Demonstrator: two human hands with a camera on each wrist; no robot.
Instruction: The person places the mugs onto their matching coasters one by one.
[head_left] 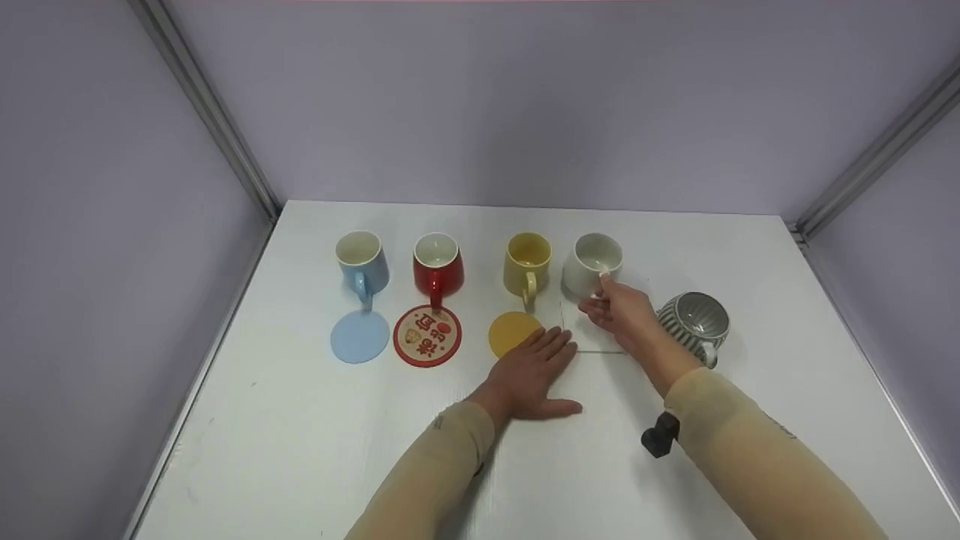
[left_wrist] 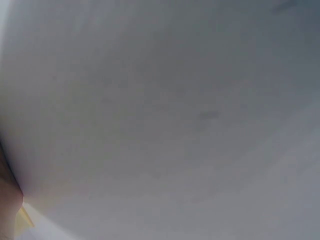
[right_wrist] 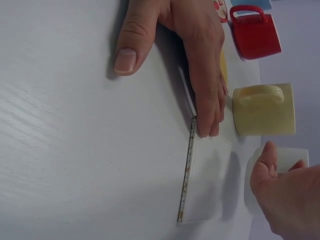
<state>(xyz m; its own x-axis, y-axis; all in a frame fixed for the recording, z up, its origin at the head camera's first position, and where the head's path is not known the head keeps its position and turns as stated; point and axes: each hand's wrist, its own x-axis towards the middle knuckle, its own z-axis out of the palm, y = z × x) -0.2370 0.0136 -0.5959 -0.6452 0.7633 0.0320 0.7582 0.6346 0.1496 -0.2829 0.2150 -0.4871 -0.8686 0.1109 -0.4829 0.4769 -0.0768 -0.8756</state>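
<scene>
My right hand [head_left: 624, 311] holds a white mug [head_left: 583, 274] at its near side, thumb by the rim; its handle is hidden by the hand. Below the mug lies a white square coaster [head_left: 596, 334], hard to make out against the white table. In the right wrist view its thick edge shows, and fingertips of my left hand [head_left: 534, 379] touch its corner. That hand lies flat, fingers straight, partly over a yellow round coaster [head_left: 510, 334]. Behind this coaster stands a yellow mug [head_left: 527, 274]. The left wrist view shows mostly blurred white surface.
To the left, a light blue mug [head_left: 367, 271] stands behind a blue round coaster [head_left: 360, 337]. A red mug [head_left: 442, 279] stands behind a red patterned coaster [head_left: 412, 352]. Beside my right forearm is a grey striped mug [head_left: 686, 326]. Walls enclose the white table [head_left: 285, 450].
</scene>
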